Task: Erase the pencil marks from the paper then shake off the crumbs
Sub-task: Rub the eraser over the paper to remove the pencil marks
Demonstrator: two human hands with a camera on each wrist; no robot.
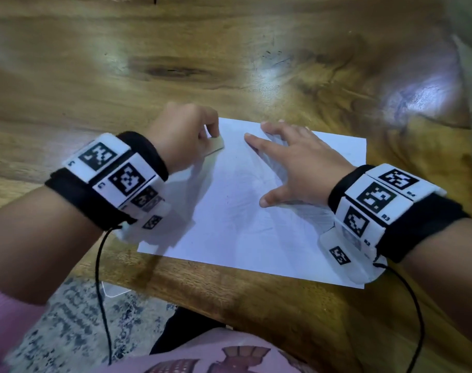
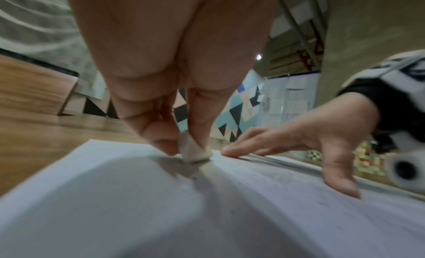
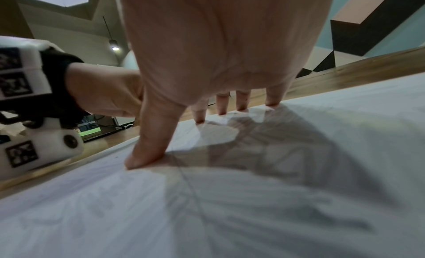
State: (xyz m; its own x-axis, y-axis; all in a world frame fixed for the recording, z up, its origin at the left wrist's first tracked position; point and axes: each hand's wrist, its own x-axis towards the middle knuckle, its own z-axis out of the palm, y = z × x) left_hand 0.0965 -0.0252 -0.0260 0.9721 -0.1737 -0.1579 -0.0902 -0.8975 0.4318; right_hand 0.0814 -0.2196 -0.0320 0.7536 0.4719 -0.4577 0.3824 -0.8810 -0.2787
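Observation:
A white sheet of paper (image 1: 245,211) lies on the wooden table near its front edge, with faint grey pencil marks across it. My left hand (image 1: 186,135) pinches a small whitish eraser (image 2: 194,151) between thumb and fingers, its tip pressed on the paper (image 2: 138,207) near the sheet's far left corner. My right hand (image 1: 291,162) lies spread flat on the paper (image 3: 276,216), with fingertips (image 3: 222,111) and thumb pressing the sheet down. In the left wrist view my right hand (image 2: 299,140) shows just beside the eraser.
The wooden table (image 1: 175,63) stretches away beyond the sheet, bare and glossy. Its front edge (image 1: 229,305) runs right under the paper. Below it are a patterned floor (image 1: 76,305) and my pink clothing. Thin black cables hang from both wristbands.

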